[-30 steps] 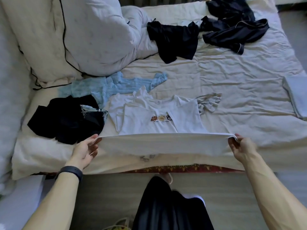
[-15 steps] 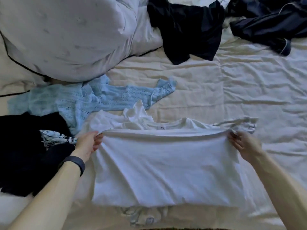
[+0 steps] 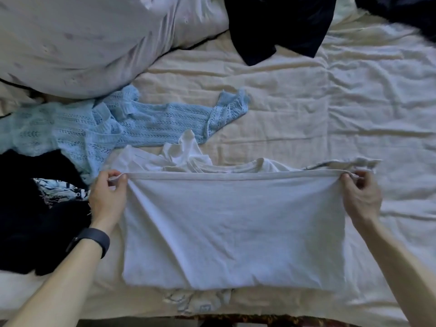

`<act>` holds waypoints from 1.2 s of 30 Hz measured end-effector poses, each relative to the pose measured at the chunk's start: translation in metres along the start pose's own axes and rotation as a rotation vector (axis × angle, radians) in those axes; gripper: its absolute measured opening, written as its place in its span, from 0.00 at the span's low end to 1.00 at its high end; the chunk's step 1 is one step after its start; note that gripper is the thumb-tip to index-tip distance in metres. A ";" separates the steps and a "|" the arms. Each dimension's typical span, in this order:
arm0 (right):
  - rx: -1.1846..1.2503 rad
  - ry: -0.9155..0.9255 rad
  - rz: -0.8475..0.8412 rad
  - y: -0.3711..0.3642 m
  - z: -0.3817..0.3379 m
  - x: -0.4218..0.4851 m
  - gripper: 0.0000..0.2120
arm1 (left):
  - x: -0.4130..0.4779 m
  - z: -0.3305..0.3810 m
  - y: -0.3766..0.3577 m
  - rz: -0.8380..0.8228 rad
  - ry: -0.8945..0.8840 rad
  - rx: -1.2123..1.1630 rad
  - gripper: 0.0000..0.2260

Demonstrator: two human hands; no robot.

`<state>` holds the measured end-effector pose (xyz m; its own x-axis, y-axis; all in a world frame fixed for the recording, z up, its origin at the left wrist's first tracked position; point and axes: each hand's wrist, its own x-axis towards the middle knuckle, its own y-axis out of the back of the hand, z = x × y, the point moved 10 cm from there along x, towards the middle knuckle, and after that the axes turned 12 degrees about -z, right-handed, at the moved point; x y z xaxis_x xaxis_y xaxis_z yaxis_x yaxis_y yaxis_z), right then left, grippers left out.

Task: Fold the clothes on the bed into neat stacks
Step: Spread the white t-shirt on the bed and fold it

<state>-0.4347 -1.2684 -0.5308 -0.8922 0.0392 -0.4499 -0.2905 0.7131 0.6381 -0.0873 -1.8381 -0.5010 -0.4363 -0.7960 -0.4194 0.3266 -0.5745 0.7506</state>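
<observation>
A white T-shirt [image 3: 233,232] is being folded in half on the bed [image 3: 306,102], its hem pinched at both corners by the left hand [image 3: 107,199] and right hand [image 3: 361,197], with a blue knit top [image 3: 153,121] and dark garments [image 3: 278,27] awaiting folding.

One white T-shirt [image 3: 233,232], one blue knit top [image 3: 153,121], three dark garments [image 3: 23,208] [image 3: 278,27] [image 3: 401,10], two hands [image 3: 106,199] [image 3: 361,197]

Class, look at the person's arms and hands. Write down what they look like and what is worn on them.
The left forearm and right forearm are bare, no sleeves in view. The left hand and right hand are ungloved; no rings show. A dark, smooth wristband, like a fitness band, circles the left wrist; the right wrist wears nothing.
</observation>
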 end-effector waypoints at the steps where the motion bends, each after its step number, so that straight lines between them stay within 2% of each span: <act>1: 0.019 0.001 0.015 0.002 -0.002 0.001 0.04 | 0.000 0.004 0.001 0.005 -0.007 -0.006 0.06; 10: 0.011 -0.044 0.045 -0.030 -0.018 0.032 0.11 | 0.038 0.012 -0.018 -0.035 0.069 0.054 0.09; 16: -0.052 -0.075 0.053 -0.038 -0.010 0.045 0.14 | 0.050 0.013 -0.030 -0.032 0.037 0.073 0.09; 19: -0.050 -0.068 0.059 -0.039 -0.009 0.032 0.18 | 0.037 0.011 -0.033 -0.027 0.046 -0.012 0.18; 22: -0.023 -0.122 0.053 -0.040 0.006 -0.013 0.26 | -0.015 -0.007 -0.032 0.034 0.058 -0.076 0.27; 25: -0.090 -0.233 0.071 -0.034 0.040 -0.078 0.32 | -0.091 -0.058 -0.029 0.120 0.232 -0.074 0.27; 27: -0.095 -0.425 0.123 -0.023 0.078 -0.122 0.34 | -0.147 -0.097 -0.026 0.206 0.440 -0.162 0.28; 29: 0.034 -0.660 0.167 -0.017 0.117 -0.168 0.37 | -0.196 -0.133 -0.035 0.262 0.695 -0.373 0.28; 31: 0.242 -0.802 0.199 -0.023 0.139 -0.205 0.40 | -0.221 -0.152 -0.062 0.168 0.890 -0.675 0.24; 33: 0.421 -0.763 0.198 -0.035 0.140 -0.218 0.40 | -0.224 -0.148 -0.085 0.007 0.939 -0.899 0.21; 34: 0.457 -0.728 0.180 -0.040 0.140 -0.217 0.40 | -0.220 -0.148 -0.086 -0.015 0.921 -0.894 0.20; 36: 0.466 -0.697 0.150 -0.045 0.140 -0.212 0.36 | -0.212 -0.151 -0.075 0.056 0.876 -0.746 0.19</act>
<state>-0.1843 -1.2106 -0.5516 -0.4486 0.4695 -0.7605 0.1227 0.8752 0.4679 0.1070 -1.6551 -0.5450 0.2311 -0.5154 -0.8252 0.8693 -0.2715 0.4130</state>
